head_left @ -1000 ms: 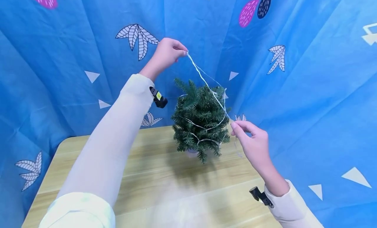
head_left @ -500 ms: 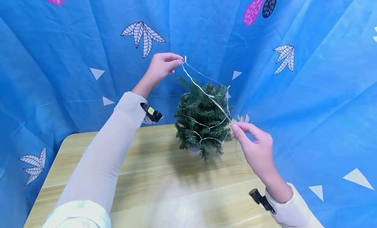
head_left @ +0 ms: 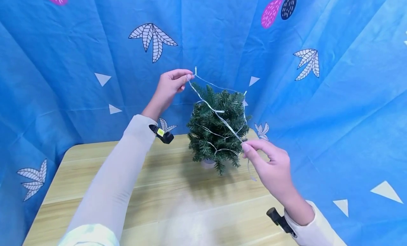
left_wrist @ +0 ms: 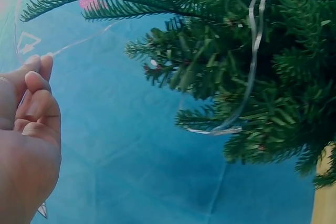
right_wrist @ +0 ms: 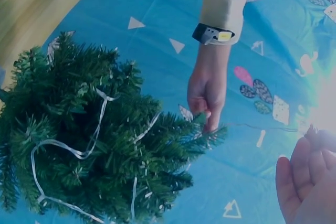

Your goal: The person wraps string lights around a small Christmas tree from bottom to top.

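A small green artificial Christmas tree (head_left: 216,129) stands on the table, wound with a thin pale string of lights (head_left: 208,105). My left hand (head_left: 170,86) pinches the string above and left of the treetop; in the left wrist view that hand (left_wrist: 34,119) grips the wire between thumb and fingertips. My right hand (head_left: 270,164) pinches the string at the tree's right side, with a loose end dangling below the fingers. Between both hands the string slants down across the front of the upper branches. In the right wrist view my right hand (right_wrist: 310,182) is partly cut off and glare hides its fingertips.
The light wooden table (head_left: 165,203) has its back edge near the tree. A blue patterned cloth (head_left: 216,37) hangs behind and to the right. Black wrist cameras sit on the left (head_left: 162,133) and right (head_left: 279,220) sleeves.
My left hand has come down and slightly left with the string, nearer the treetop. My right hand has shifted slightly down, lately also left. The string between them now sags more.
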The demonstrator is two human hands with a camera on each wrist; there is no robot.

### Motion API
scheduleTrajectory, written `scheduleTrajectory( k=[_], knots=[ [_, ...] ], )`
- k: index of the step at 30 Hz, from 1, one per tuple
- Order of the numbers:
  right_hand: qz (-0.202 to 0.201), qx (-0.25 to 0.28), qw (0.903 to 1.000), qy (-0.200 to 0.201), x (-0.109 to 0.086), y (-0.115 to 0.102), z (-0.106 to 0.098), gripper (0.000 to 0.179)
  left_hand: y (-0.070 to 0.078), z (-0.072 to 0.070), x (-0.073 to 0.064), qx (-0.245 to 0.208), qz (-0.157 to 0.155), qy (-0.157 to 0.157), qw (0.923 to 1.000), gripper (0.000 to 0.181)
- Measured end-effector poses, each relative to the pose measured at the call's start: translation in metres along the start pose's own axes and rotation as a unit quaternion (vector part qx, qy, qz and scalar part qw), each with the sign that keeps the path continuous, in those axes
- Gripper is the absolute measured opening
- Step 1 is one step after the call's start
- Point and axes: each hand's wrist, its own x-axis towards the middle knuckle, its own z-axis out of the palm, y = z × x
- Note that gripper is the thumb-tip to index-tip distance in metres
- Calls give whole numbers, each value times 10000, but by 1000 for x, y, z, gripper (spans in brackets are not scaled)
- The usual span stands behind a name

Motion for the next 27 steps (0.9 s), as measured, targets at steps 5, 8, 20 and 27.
scheduleTrajectory(
  k=[5,8,20,27],
  knots=[
    [-474,353,9980,-218,-6,5,5,23,-14,-2,-9,-444,101,47,9990,23],
    [-661,552,9956,-382,-9,7,7,22,-20,-2,-15,-574,120,130,9982,24],
    [-610,708,9909,-964,-19,20,16,25,-54,-1,-23,-283,-256,430,9983,31],
    [-285,395,9945,-923,-26,30,12,27,-71,2,-20,137,-310,392,9987,25]
  ],
)
